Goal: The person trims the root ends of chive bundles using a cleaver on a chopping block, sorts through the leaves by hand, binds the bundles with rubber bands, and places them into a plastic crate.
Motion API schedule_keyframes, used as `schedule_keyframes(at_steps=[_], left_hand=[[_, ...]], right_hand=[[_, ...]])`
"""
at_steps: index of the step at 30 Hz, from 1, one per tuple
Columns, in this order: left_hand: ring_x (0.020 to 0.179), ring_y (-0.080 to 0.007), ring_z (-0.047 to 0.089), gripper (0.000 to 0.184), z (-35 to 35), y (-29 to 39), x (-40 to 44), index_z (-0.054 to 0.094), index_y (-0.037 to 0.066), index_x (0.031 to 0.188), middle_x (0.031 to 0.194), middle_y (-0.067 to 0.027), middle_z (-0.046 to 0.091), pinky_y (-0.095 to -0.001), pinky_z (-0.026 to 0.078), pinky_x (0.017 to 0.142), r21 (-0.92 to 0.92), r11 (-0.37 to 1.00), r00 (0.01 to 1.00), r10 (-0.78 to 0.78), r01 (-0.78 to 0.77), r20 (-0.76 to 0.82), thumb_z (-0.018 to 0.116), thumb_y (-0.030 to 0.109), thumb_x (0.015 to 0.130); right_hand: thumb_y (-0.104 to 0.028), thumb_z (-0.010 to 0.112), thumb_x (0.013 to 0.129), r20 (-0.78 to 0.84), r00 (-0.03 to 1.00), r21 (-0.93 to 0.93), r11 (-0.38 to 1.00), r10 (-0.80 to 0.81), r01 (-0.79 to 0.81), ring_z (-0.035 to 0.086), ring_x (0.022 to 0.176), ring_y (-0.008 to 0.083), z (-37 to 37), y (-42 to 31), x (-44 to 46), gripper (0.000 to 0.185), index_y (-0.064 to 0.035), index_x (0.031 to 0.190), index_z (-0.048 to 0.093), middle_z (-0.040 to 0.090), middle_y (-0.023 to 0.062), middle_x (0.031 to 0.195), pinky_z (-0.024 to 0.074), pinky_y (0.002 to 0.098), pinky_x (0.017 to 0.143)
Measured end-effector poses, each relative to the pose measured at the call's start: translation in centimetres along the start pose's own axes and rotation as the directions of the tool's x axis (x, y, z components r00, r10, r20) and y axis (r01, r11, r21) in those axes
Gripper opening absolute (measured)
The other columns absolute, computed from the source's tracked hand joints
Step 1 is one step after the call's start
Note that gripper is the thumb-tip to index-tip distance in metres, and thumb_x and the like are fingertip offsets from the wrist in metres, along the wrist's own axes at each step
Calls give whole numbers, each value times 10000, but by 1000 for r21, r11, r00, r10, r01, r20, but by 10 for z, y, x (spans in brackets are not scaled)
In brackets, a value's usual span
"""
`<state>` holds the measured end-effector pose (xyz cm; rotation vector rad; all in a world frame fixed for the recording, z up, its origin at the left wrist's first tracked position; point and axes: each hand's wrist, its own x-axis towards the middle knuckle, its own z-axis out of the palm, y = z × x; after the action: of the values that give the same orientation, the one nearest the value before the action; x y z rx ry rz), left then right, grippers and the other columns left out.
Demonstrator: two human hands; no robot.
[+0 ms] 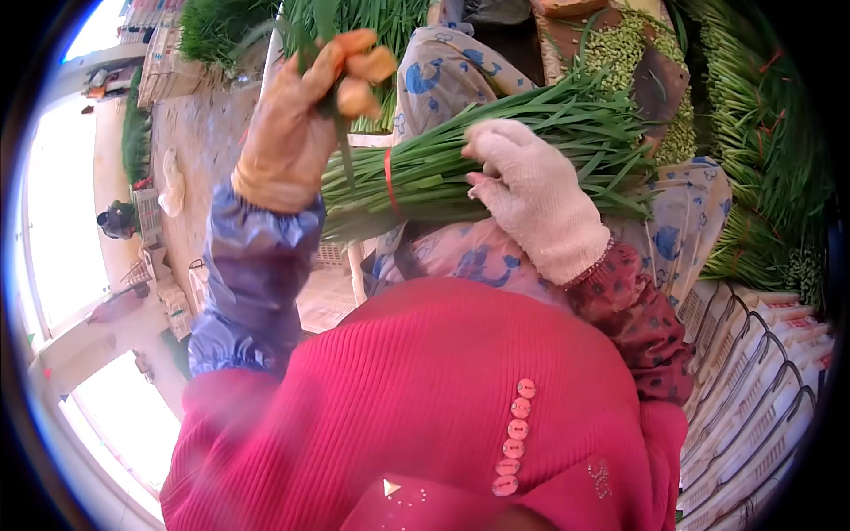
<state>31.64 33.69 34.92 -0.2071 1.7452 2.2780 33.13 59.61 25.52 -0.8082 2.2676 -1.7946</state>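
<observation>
My left hand (297, 119), in a thin glove with orange fingertips, is raised at the upper left, its fingers closed on a few green blades (343, 146). Below and right of it, a long bundle of green stalks (434, 168) lies across my lap, with a red band (390, 181) around its left part. My right hand (536, 195), in a white knitted glove, is over the middle of the bundle. Its fingers are bent, with a gap between them and the thumb, and nothing shows between them. The underside of that hand is hidden.
More green stalks (372, 35) lie beyond the bundle. Cut pale-green pieces (620, 53) are heaped at the upper right, beside banded bundles (744, 124). White crates (753, 398) stand at the lower right. Patterned plastic sheeting (452, 75) lies around the bundle.
</observation>
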Motion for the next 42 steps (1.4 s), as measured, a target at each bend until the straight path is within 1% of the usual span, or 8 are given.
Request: schedule_keyframes(at_steps=[7, 13, 20, 22, 29, 34, 36, 42], left_hand=[[1379, -341, 446, 1080, -23, -16, 27, 273, -62, 1524, 1460, -287, 463, -440, 438, 1092, 911, 280, 938, 256, -304, 235, 866, 414, 757], [1476, -378, 286, 1457, -54, -19, -67, 198, -10, 1574, 1568, -246, 318, -441, 243, 1200, 996, 44, 933, -347, -83, 93, 874, 666, 475], [1499, -419, 211, 1500, -58, -46, -99, 221, 9, 1573, 1563, -261, 310, -472, 181, 1223, 985, 144, 993, -59, -97, 107, 859, 712, 411], [1481, -470, 215, 1403, -53, -49, -99, 230, 82, 1584, 1552, -256, 342, -501, 208, 1218, 969, 239, 998, -7, -61, 64, 986, 285, 419], [1508, -421, 178, 1405, -63, -66, -108, 243, 146, 1589, 1605, -244, 255, -471, 206, 1227, 992, 125, 992, 123, 21, -37, 985, 398, 423], [1511, -294, 213, 1445, -97, -86, -131, 188, 48, 1589, 1617, -187, 260, -421, 195, 1230, 762, 631, 963, 267, -147, -35, 959, 497, 452], [1489, -261, 253, 1402, -96, -90, -153, 167, 21, 1585, 1604, -143, 294, -411, 191, 1230, 125, 970, 967, -186, 209, -177, 946, 475, 512], [1431, -232, 368, 1329, -104, -148, -191, 226, 93, 1579, 1569, -81, 359, -407, 421, 1096, 277, 800, 847, -506, 532, -165, 920, 564, 548]], right_hand=[[-332, 713, 864, 376, 882, -465, 881, 284, -86, 677, 878, 358, 2, -33, 24, 313, -44, 959, 635, 671, 156, 903, 537, 456, 750], [-285, 720, 848, 460, 883, -403, 908, 91, 117, 676, 882, 359, 28, -28, 32, 282, -56, 992, 643, 668, 153, 935, 544, 449, 765], [-236, 710, 851, 476, 879, -391, 904, 39, 172, 675, 857, 356, 48, -31, 37, 249, -70, 1022, 635, 655, 148, 931, 550, 443, 752], [-252, 677, 857, 496, 868, -453, 863, 35, 225, 716, 852, 354, 53, -44, 44, 240, -53, 987, 713, 722, 168, 917, 579, 447, 744], [-136, 694, 835, 804, 575, 259, 785, 147, -563, 659, 771, 194, 9, -77, 61, 201, -25, 1001, 712, 677, 89, 789, 540, 312, 721], [-118, 808, 666, 263, 954, -491, 831, -146, 262, 611, 1179, 294, -19, -18, 69, 774, -83, 1390, 538, 603, 122, 1292, 513, 392, 953], [-206, 859, 570, 468, 883, -578, 769, 39, 272, 465, 1357, 340, -25, 2, 52, 982, -103, 1460, 460, 471, 138, 1469, 421, 449, 1081], [-232, 864, 549, 527, 801, -584, 805, 284, 99, 432, 1384, 326, -30, 15, 33, 1023, -123, 1474, 438, 453, 128, 1499, 389, 438, 1120]])
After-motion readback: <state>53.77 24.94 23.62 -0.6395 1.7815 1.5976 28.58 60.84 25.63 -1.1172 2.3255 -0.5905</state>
